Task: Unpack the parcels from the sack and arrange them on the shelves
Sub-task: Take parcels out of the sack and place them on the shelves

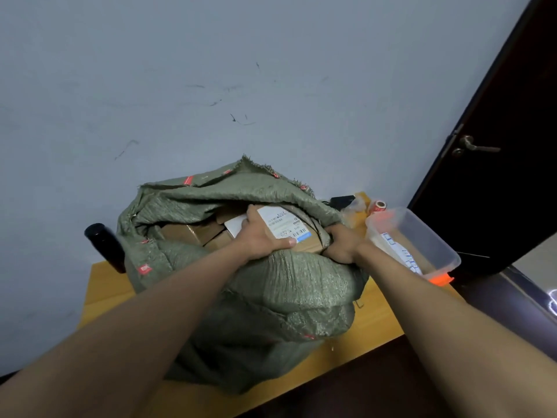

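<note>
Two bare forearms enter from the lower corners of the frame and converge on the mouth of a green woven sack (271, 297) at centre. The left hand (262, 236) lies on a cardboard parcel (289, 227) at the sack's opening: its fingers curl over the parcel's far edge and the thumb presses along the near edge, so the parcel is gripped. The right hand (340, 242), just to the right, has its fingers closed on a bunched fold of the sack's rim, holding the mouth apart.

The gripped parcel is a brown box with a white printed shipping label and a small blue patch; it sits partly inside the sack, at the right of the opening. Further brown boxes (193, 232) lie deeper in the sack, to the left; their number cannot be told. The sack is bulging and creased, with small red tags along its fabric, and stands on a yellow wooden table (102, 291).

One dark bottle (105, 247) stands at the sack's left. One clear plastic container (419, 239) with orange clips lies at right of centre, papers inside. A dark door (506, 116) occupies the upper right.
</note>
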